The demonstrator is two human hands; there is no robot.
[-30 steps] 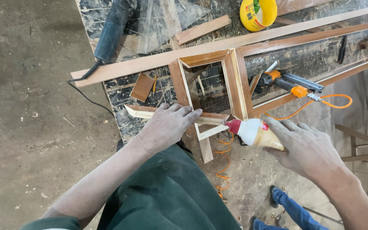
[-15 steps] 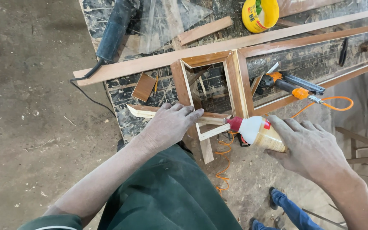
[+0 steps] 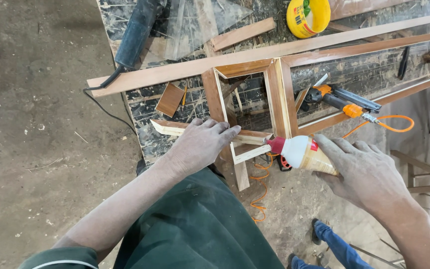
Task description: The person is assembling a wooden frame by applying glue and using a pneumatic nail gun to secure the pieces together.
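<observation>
At the near edge of the workbench (image 3: 140,139), the left hand (image 3: 200,144) is laid flat, palm down, on the pale mitred strip (image 3: 175,128) that forms the near side of a small wooden frame (image 3: 247,99); nothing is grasped, the fingers are simply spread and pressed onto the wood. Just to the right, the glue bottle (image 3: 302,153) is gripped around its body by the right hand (image 3: 364,172), and its red nozzle (image 3: 276,145) is held against the frame's near right corner. Compared with a second ago, the bottle is found a little closer to that corner and the pressing hand is unchanged, so the joint is judged to be receiving glue at this moment (no bead can be made out). Beyond the frame, long wooden battens (image 3: 274,50) are laid across the bench, and an orange-handled air tool (image 3: 342,102) with its coiled orange hose (image 3: 389,122) is rested beside the frame's right side. Farther back, a yellow tub (image 3: 307,17) and a dark power tool (image 3: 138,32) with a black cable are seen, with a small wooden offcut (image 3: 170,99) lying to the left.
</observation>
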